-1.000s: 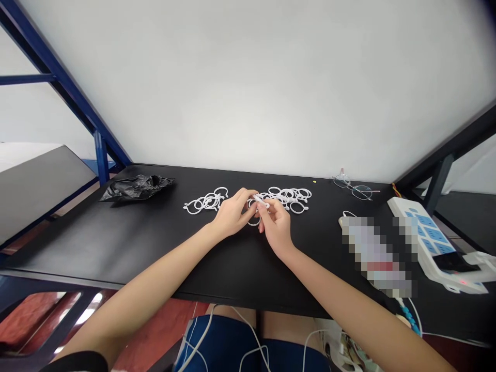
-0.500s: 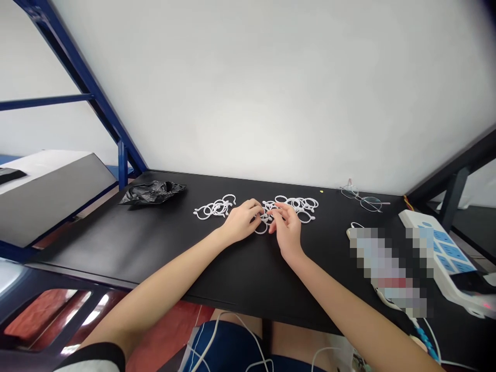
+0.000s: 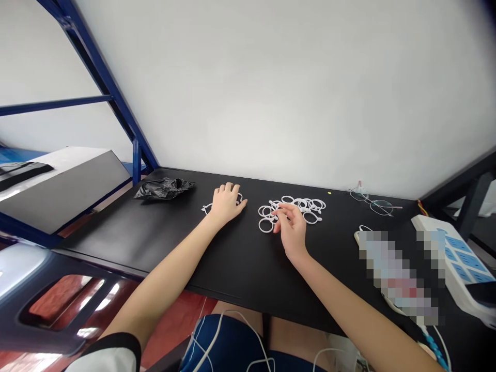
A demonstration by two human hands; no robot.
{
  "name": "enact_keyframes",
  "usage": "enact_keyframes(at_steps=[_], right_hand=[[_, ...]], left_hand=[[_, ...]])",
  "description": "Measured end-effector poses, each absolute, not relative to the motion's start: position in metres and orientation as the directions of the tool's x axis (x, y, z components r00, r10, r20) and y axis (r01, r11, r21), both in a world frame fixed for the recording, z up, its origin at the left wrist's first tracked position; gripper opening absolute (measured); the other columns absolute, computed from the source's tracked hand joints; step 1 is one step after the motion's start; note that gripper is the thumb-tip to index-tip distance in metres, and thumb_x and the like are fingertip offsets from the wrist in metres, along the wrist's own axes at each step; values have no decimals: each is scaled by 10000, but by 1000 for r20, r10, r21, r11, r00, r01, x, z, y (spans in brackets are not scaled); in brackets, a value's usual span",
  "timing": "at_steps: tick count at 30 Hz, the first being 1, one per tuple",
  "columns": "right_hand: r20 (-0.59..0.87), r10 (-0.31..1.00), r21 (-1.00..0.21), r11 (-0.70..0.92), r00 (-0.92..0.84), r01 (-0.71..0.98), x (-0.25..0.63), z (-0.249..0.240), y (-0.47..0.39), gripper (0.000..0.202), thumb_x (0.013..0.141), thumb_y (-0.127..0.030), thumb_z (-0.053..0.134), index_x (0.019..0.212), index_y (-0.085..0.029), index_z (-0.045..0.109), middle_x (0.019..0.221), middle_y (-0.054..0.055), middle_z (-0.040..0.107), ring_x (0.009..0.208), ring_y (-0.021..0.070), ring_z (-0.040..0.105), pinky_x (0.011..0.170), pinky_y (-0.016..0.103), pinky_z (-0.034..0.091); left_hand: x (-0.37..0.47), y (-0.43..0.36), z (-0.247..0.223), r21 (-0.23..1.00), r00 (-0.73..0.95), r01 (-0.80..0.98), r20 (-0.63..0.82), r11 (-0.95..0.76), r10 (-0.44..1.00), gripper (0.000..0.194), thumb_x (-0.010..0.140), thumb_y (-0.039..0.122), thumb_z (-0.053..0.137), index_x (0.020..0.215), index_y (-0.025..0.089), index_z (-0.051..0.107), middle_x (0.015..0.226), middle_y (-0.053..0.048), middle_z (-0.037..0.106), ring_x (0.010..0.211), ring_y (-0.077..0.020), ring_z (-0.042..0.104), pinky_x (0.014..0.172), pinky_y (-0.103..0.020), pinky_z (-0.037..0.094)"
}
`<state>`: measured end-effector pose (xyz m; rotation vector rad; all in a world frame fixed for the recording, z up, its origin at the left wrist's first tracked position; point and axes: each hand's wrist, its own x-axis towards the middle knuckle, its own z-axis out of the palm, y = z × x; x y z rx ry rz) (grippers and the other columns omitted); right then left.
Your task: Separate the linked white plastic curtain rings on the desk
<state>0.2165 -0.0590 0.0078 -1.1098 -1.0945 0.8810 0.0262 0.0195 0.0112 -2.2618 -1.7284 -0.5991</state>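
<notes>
My left hand (image 3: 226, 201) lies palm down with its fingers spread over the smaller group of white open-ended rings (image 3: 206, 208), which look like curtain rings. Most of that group is hidden under the palm and fingers. At the front of a larger, overlapping heap of the same white rings (image 3: 310, 204) is my right hand (image 3: 292, 230). Its fingers are loosely bent and apart, the tips beside or touching the nearest rings, and I see nothing held in them. One ring (image 3: 266, 225) lies flat just left of the right fingertips.
A crumpled black plastic bag (image 3: 165, 189) rests at the black table's (image 3: 240, 268) back left. Eyeglasses (image 3: 371, 201) lie at the back right. Closer on the right are a blurred-out phone-like object (image 3: 399, 279) with a cable and a white power strip (image 3: 457, 263). A white wall (image 3: 271, 93) stands behind.
My left hand has moved left from the larger heap to the smaller group, its fingers spreading out. My right hand stays by the larger heap. The view has shifted slightly left.
</notes>
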Motion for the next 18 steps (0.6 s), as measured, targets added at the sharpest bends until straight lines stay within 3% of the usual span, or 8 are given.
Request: enact_keyframes(at_steps=[4,9,18], right_hand=[[255,933,-966,258,252,21,216,11,-61,175,832,-312,571,956,-191,541,854,21,667,423,74,521,456,257,446],[250,935,-968,250,253,31,215,12,-62,172,830,-317,568,952,-197,545,855,18,664,425,81,525,459,264,448],[255,931,-966,256,260,28,215,9,-60,157,831,-312,565,942,-204,543,857,14,666,425,73,522,451,247,441]], left_hand=[[24,22,5,34,204,973,332,-227,921,362,889,439,535,1109,156,580,1071,-137,624,999,-304,581,836,-407,415],[25,24,4,38,236,965,311,-260,921,317,925,407,501,1119,169,580,1086,-123,628,1027,-289,580,842,-389,423],[23,31,-4,193,364,875,343,-444,866,353,921,336,529,1222,152,533,1197,-131,623,1066,-267,567,895,-369,451]])
